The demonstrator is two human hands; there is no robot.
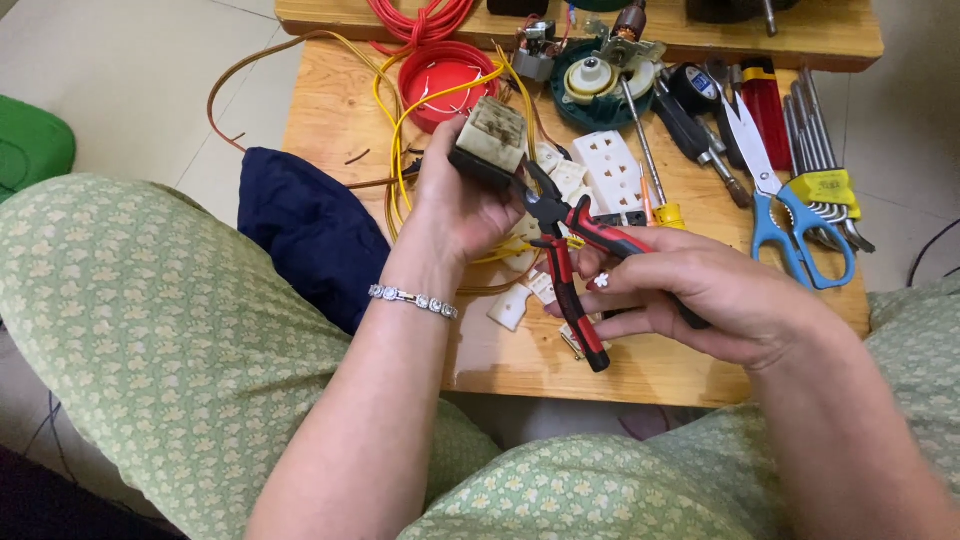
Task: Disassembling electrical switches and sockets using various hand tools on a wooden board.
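My left hand (pixel 455 205) grips a small cream and black electrical part (pixel 490 140) with yellow wires (pixel 400 150) running off it, held above a low wooden table (pixel 340 110). My right hand (pixel 700 290) holds red and black pliers (pixel 570 260) by the handles. The pliers' dark jaws point up at the lower edge of the part and touch it. A silver bracelet sits on my left wrist. Small white plastic pieces (pixel 510 305) lie on the table under my hands.
A white socket plate (pixel 615 170), screwdrivers (pixel 690 130), blue-handled scissors (pixel 790 215), a set of hex keys (pixel 825 170), a red lid (pixel 440 80), a green motor part (pixel 600 80) and red cable lie on the table. A dark blue cloth (pixel 310 230) hangs at its left edge.
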